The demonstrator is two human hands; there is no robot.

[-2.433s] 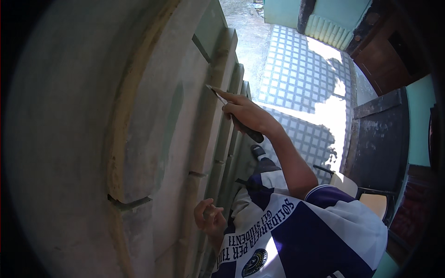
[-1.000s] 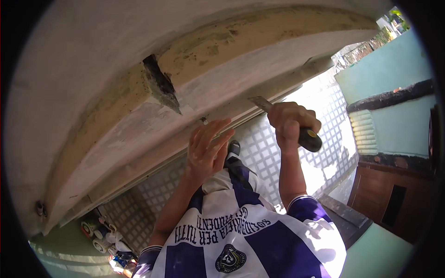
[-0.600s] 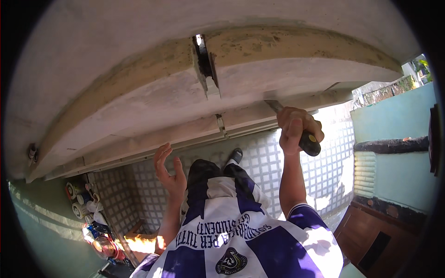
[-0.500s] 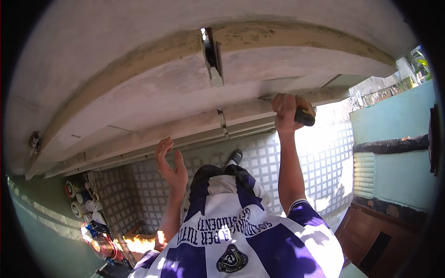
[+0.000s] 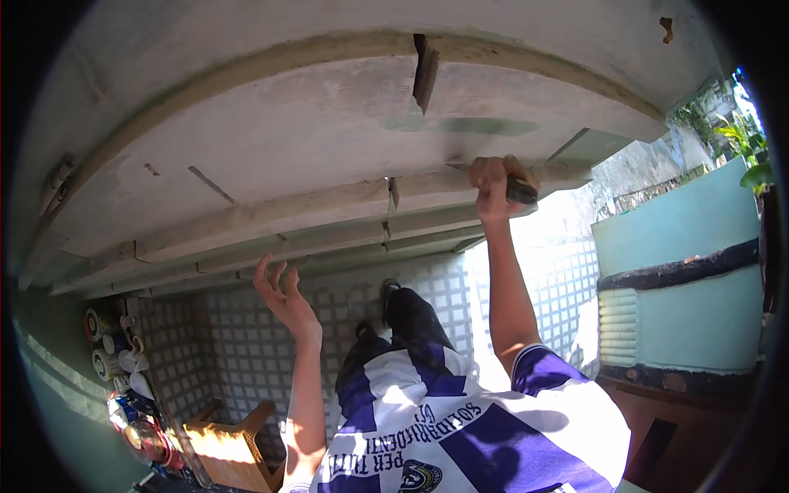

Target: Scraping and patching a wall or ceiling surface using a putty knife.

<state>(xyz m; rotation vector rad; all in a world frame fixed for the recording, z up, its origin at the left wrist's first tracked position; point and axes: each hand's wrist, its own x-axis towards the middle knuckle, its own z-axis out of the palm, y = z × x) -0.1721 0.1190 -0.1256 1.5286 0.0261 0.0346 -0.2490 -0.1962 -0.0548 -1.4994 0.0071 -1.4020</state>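
Shifted farther from the right hand (image 5: 493, 181), the left hand (image 5: 286, 300) spreads empty fingers; the right's clasp the scraper (image 5: 522, 191), blurred blade leftward, near the ledged panel (image 5: 304, 131).

Got a dark-handled scraper (image 5: 521, 191) just right of upper centre, mostly hidden in a grip, with a blurry blade (image 5: 457, 167) to the left. Can't tell if touching the pale, patchy panelling (image 5: 329, 107) stretched across the top, stepped and gappy.

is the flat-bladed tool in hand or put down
In hand: the right hand is closed around the flat-bladed tool, whose dark handle end sticks out of the fist.
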